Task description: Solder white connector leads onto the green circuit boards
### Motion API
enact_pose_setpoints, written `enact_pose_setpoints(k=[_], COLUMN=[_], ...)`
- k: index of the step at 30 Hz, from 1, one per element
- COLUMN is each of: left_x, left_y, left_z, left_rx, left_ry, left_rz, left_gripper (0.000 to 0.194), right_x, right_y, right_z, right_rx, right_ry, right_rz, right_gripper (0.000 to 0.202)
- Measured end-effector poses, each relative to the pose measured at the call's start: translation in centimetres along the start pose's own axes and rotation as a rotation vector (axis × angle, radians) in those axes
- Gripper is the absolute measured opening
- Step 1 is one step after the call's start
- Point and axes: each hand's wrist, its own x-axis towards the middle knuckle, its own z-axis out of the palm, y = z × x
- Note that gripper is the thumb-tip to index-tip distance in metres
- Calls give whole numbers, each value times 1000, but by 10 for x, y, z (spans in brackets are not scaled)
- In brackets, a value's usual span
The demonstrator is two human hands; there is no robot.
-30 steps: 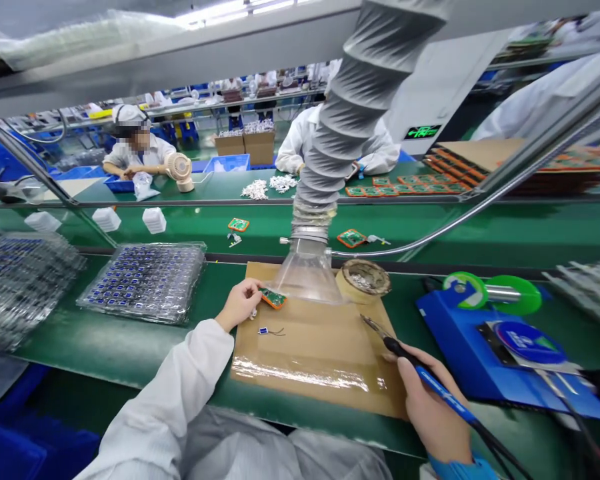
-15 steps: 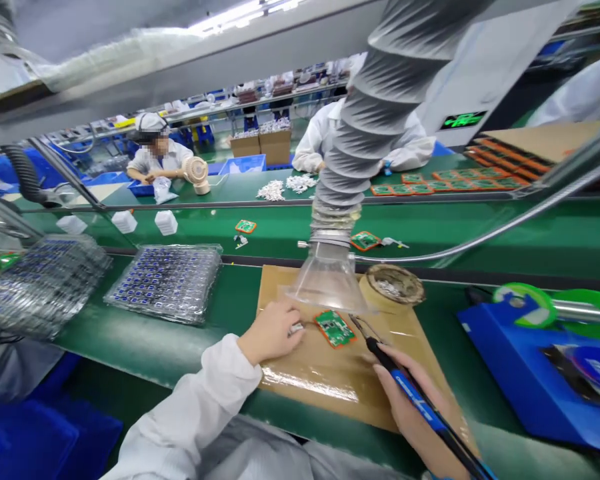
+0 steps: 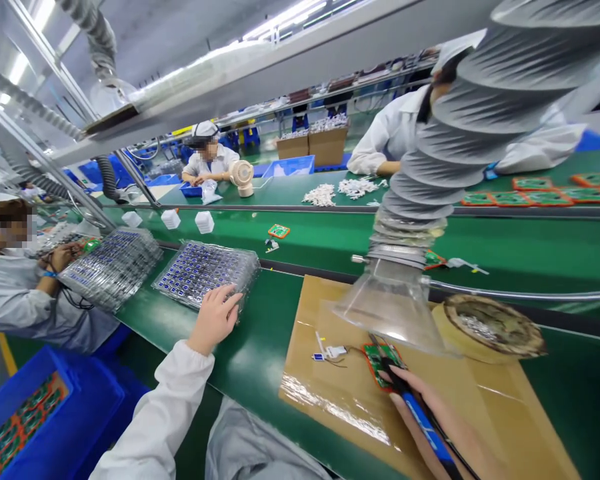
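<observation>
My left hand (image 3: 216, 319) is at the near right corner of a stack of clear plastic trays (image 3: 207, 270) filled with small blue-marked parts. Its fingers reach out over the tray edge, with nothing visible in them. In my right hand (image 3: 440, 413) is a black and blue soldering iron (image 3: 423, 417), its tip over a green circuit board (image 3: 373, 363) with an orange border. The hand and iron cover part of the board. Left of the board, a white connector piece (image 3: 336, 351) with thin wires and a small blue-ended part (image 3: 319, 358) lie on the brown work sheet (image 3: 325, 400).
A grey extraction hose with a clear hood (image 3: 393, 303) hangs over the sheet. Behind it stands a round pot (image 3: 490, 327). Another tray stack (image 3: 113, 267) is at left, beside a co-worker. Loose boards (image 3: 279, 231) lie on the green belt; a blue bin (image 3: 25, 413) sits lower left.
My left hand has left the white part by the board and moved left to the trays. The iron's tip has shifted from beside the board to over it. The view has turned left.
</observation>
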Motion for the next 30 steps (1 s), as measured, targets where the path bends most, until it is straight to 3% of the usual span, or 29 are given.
enact_pose_setpoints(k=[3, 6, 9, 11, 14, 17, 20, 24, 26, 29, 30], left_x=[-10, 1, 41, 77, 122, 144, 149, 150, 147, 126, 114], left_y=[-4, -15, -39, -58, -82, -93, -96, -92, -79, -34, -11], left_z=[-2, -14, -29, -35, -32, -22, -15, -22, -30, -39, -41], left_rx=[-52, -104, -36, 78, 125, 146, 135, 75, -1, -419, -603], left_ry=[5, 92, 129, 6, -79, -105, -108, -44, 67, 326, 328], left_rz=[25, -5, -213, -362, -399, -410, -420, -426, -467, -488, -447], left_gripper=[34, 32, 31, 30, 26, 20, 14, 13, 16, 16, 14], right_x=[-3, -4, -2, 0, -1, -4, -6, -3, -2, -3, -4], right_y=[-8, -16, -13, -9, -12, -29, -44, -42, -37, -34, -34], right_z=[-2, -4, -4, -4, -2, -1, -1, -5, -7, -8, -7], right_rx=[35, 63, 81, 92, 148, 243, 302, 306, 304, 309, 314], right_ry=[-2, 48, 55, 47, 64, 103, 125, 102, 68, 46, 46], right_rz=[64, 129, 137, 139, 137, 180, 224, 156, 110, 86, 82], right_gripper=[53, 55, 57, 57, 57, 54, 51, 50, 48, 45, 45])
